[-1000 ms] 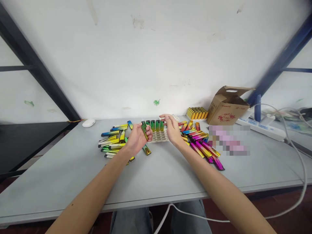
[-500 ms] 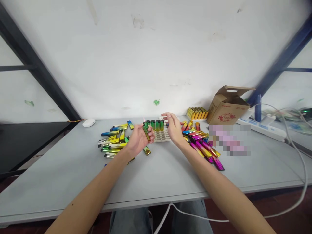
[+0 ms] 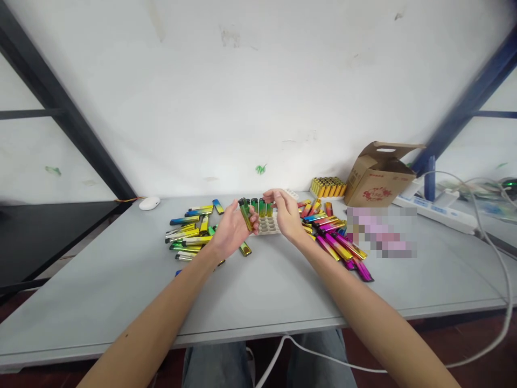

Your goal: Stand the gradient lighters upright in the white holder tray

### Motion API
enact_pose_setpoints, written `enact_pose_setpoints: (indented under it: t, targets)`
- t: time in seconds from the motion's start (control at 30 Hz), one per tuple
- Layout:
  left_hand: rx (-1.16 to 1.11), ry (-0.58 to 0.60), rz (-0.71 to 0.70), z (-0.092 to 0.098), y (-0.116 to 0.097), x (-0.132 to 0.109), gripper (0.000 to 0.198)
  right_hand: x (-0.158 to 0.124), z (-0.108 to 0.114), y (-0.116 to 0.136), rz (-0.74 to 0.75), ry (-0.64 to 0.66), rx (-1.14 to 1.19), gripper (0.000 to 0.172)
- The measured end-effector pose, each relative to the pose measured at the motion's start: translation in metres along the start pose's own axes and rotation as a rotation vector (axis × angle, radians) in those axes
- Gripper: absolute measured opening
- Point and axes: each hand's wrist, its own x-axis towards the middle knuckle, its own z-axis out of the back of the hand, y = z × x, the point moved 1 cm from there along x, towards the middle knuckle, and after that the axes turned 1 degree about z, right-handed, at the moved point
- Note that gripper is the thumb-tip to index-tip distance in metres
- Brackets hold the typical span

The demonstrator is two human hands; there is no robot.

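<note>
My left hand [image 3: 233, 229] is closed around a green-to-yellow lighter [image 3: 246, 213], held upright just in front of a white slotted tray [image 3: 270, 226]. A few green lighters [image 3: 260, 207] stand in the tray's back row. My right hand [image 3: 286, 213] hovers at the tray's right side with its fingers curled loosely and nothing visible in them. Its fingertips reach toward the held lighter.
A pile of green, yellow and blue lighters [image 3: 188, 234] lies left of the tray; pink, red and gold ones [image 3: 337, 242] lie right. A yellow block of lighters [image 3: 327, 187] and a cardboard box [image 3: 377, 175] stand at the back right. A white mouse [image 3: 149, 203] and a power strip [image 3: 440, 213] with cables flank the grey table [image 3: 258, 291].
My left hand has lifted the lighter and carried it right, toward the tray. My right hand's fingers have bent inward toward it.
</note>
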Motion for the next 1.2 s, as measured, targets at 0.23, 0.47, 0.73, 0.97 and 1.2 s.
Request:
enact_pose_setpoints:
  t: [0.23,0.47,0.73,0.97,1.2]
  targets:
    - [0.024,-0.066,-0.094,0.004,0.004,0.004,0.020,-0.003,-0.001,0.007,0.063,0.026,-0.034,0.035]
    - [0.255,-0.059,-0.151,0.005,0.010,0.005,0.023,-0.006,-0.006,0.005,0.091,0.112,-0.132,0.024]
    - [0.434,-0.156,-0.213,0.016,0.008,0.007,0.029,-0.004,-0.008,0.006,0.078,0.071,-0.029,0.022]
    - [0.515,-0.405,-0.356,0.026,-0.001,0.010,0.013,0.014,0.014,-0.019,-0.161,-0.289,0.080,0.035]
    - [1.487,-0.594,-0.582,0.049,-0.015,0.003,0.025,0.015,0.025,-0.045,-0.202,-0.195,-0.280,0.035]
